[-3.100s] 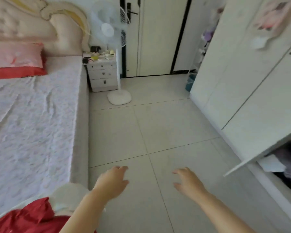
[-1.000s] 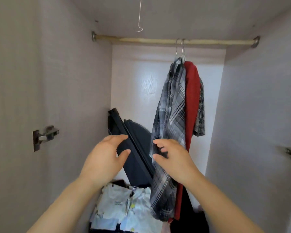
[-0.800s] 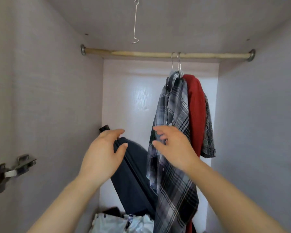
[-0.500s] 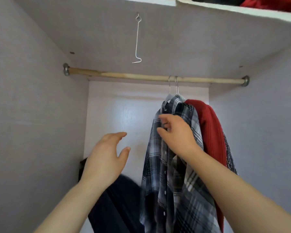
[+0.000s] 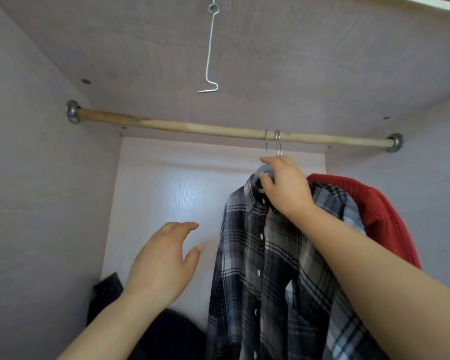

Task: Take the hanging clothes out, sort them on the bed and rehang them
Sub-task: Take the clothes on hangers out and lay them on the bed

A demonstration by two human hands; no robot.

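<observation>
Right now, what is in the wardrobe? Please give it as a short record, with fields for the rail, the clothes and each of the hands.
place: inside a wardrobe
rail: wooden rail, with two metal hanger hooks on it
clothes: plaid shirt in front, red garment behind it on the right, both hanging
right: right hand pinches the pale hanger at the shirt's collar
left: left hand raised, fingers relaxed, touching nothing
other: wire hook hangs from the top board; dark object low on the left

A bent wire hook (image 5: 210,48) dangles from the wardrobe ceiling (image 5: 322,61), up and left of the right hand (image 5: 286,188). A dark case (image 5: 105,292) stands low, beneath the left hand (image 5: 164,263).
</observation>
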